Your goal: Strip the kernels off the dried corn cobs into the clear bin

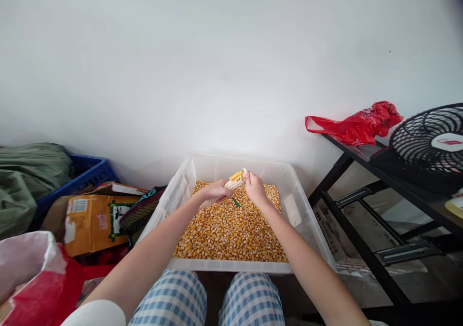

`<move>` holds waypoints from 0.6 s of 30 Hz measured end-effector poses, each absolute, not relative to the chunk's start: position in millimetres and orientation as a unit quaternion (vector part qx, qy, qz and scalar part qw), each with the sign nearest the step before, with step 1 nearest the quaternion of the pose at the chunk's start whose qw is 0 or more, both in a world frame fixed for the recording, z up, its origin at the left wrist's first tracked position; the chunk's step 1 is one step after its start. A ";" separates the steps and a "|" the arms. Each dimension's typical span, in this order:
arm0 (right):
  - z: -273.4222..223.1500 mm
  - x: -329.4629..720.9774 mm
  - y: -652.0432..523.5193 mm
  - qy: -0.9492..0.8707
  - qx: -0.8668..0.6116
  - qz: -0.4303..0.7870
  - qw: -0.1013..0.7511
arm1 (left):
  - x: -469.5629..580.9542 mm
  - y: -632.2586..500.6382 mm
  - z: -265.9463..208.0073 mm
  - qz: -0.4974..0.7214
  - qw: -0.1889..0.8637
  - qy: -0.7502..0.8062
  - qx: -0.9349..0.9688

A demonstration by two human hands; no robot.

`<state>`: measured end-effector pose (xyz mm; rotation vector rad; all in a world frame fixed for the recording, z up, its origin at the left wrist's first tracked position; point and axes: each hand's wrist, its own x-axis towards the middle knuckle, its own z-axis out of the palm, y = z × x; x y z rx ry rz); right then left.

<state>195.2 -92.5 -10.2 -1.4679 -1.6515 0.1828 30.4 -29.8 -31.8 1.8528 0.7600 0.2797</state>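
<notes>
A corn cob (235,183), mostly stripped, is held slantwise above a clear plastic bin (249,267). Some yellow kernels still sit on its upper end. My left hand (216,191) is wrapped round the lower part of the cob. My right hand (254,186) closes on the cob's upper end, with the thumb by the remaining kernels. Beneath both hands, loose corn kernels (231,234) fill the bin in a thick layer. A small green object (237,203) lies on the kernels just under the cob; its kind I cannot make out.
At left are a blue crate (83,174) with a green sack (32,186), an orange cardboard box (92,220) and a red-and-white bag (47,278). To the right, a black table (383,169) carries a red plastic bag (361,126) and a black fan (430,135). A white wall (217,65) rises behind.
</notes>
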 end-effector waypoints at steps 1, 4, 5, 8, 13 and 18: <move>-9.6 194.9 -93.1 -0.666 -0.591 0.080 0.448 | 30.5 -29.7 -31.5 0.117 0.531 0.317 0.777; -7.8 195.2 -94.8 -0.688 -0.563 0.081 0.451 | 30.8 -30.0 -30.3 0.117 0.537 0.312 0.775; -7.5 195.7 -95.2 -0.698 -0.556 0.071 0.445 | 30.9 -30.2 -29.9 0.117 0.541 0.312 0.772; -8.2 197.3 -95.7 -0.729 -0.547 0.029 0.410 | 31.2 -30.9 -28.7 0.120 0.553 0.309 0.765; -15.8 194.7 -92.6 -0.730 -0.563 -0.015 0.387 | 31.8 -30.4 -30.1 0.115 0.550 0.309 0.767; -19.3 190.3 -90.1 -0.677 -0.561 0.021 0.476 | 32.1 -30.5 -31.2 0.112 0.544 0.306 0.773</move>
